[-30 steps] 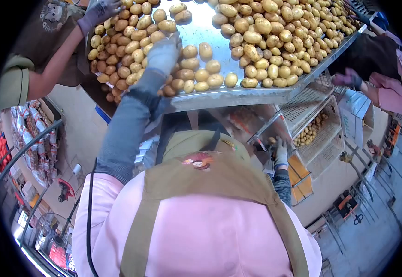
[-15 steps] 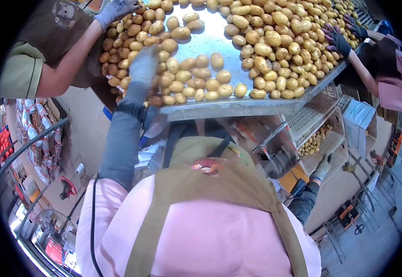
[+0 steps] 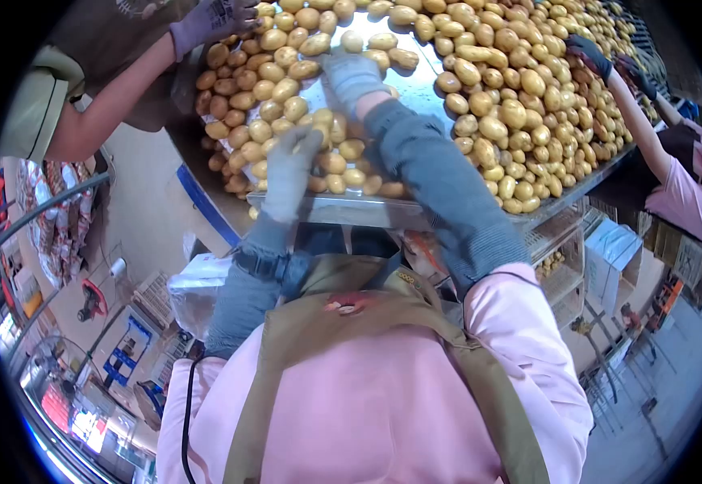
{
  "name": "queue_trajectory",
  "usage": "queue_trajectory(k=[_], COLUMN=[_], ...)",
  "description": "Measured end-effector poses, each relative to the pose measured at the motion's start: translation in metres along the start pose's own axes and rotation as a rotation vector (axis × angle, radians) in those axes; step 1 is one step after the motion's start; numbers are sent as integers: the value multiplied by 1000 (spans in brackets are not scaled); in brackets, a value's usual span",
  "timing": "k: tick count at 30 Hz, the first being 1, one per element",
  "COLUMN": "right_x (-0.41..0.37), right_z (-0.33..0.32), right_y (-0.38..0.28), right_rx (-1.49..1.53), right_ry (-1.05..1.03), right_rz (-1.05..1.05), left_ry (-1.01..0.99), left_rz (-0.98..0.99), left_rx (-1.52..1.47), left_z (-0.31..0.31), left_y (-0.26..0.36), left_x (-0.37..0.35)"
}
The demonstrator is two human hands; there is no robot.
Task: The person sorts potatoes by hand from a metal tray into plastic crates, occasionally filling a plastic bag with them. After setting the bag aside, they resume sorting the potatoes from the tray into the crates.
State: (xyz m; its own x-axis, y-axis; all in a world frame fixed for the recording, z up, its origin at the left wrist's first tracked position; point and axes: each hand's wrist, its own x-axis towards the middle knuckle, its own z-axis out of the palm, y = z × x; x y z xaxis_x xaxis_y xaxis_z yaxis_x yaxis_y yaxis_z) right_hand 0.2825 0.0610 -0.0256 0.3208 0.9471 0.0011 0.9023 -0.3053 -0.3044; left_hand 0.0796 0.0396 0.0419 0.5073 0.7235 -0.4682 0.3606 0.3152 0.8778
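potatoes lie thick over the left side of the table; a deeper heap fills its right side, with bare metal showing between. our right hand, gloved, reaches in over the front edge, forearm slanting up and leftward across the bare strip. just beyond its fingers sits a small loose group — the outermost potato lies to the right of the fingertips, long axis running roughly left to right. the right hand is the nearer one to it.

our left hand, gloved too, is lower, by the front edge toward its left corner. its fingers bend over the near cluster, which lies mostly to their right, between that hand and our right forearm. both hands blur — we cannot tell whether either has closed on a potato.

at the table's far left, a co-worker's gloved hand is at the potatoes; another's dark glove is at the heap's right side.
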Motion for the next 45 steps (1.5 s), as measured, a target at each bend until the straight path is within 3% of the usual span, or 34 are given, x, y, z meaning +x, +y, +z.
queue_trajectory(k=[3,5,6,7,8,9,11,12,14,15,16,19,22,24,26,29,30,31,32,33,34,35,37,40,43,45], right_x=[23,-8,-35,-61,-93,-135,-219,-257,-327,-364,-396,-487,-599,-641,-642,-613,-552,-490,-428,-407,-420,-435,-444,-340,-228,-165], right_z=[14,-15,-41,-66,-71,-66,-47,-48,-72,-78,-85,-115,-55,-5,2,-1,-27,-58,-90,-100,-95,-88,-68,-102,-72,-51], right_y=[11,8,0,-7,-10,-13,-9,-5,4,6,3,14,44,69,85,133,121,104,87,75,71,75,50,-14,-30,-58], right_rx=[-60,620,969,1291,1402,1409,1115,1041,1231,1391,1560,1353,1437,1538,1772,2310,1714,1373,1016,865,713,545,259,601,271,147], right_ry=[-31,86,-53,-135,-108,-70,102,124,60,62,68,2,398,696,834,418,449,423,379,301,168,54,-96,-4,-49,-95], right_rz=[-78,72,251,487,540,524,306,289,504,634,751,860,1380,1563,1730,1242,1324,1322,1347,1410,1284,1141,962,902,88,-344], left_ry=[83,232,319,241,171,110,-374,-487,-751,-762,-768,-718,-710,-714,-707,-585,-517,-452,-407,-323,-238,-105,161,505,572,574], left_rz=[-45,101,198,341,497,655,904,865,728,789,676,404,405,387,326,102,35,25,166,142,120,-37,54,40,140,-25], left_rx=[-116,-50,48,173,290,387,622,544,510,444,405,407,579,610,566,443,465,487,572,539,501,310,288,92,321,242], left_z=[-21,-23,-17,-7,4,15,39,50,54,51,49,37,24,19,10,-14,-23,-31,-43,-55,-66,-69,-83,-80,-71,-67], left_y=[-21,-20,-20,-16,-13,-10,2,9,23,5,1,1,-7,-13,-19,-49,-53,-52,-66,-78,-90,-95,-102,-104,-92,-114], left_x=[-13,-22,-24,-31,-38,-43,-53,-65,-80,-78,-80,-79,-76,-79,-86,-93,-97,-103,-105,-109,-112,-114,-114,-96,-66,-40])
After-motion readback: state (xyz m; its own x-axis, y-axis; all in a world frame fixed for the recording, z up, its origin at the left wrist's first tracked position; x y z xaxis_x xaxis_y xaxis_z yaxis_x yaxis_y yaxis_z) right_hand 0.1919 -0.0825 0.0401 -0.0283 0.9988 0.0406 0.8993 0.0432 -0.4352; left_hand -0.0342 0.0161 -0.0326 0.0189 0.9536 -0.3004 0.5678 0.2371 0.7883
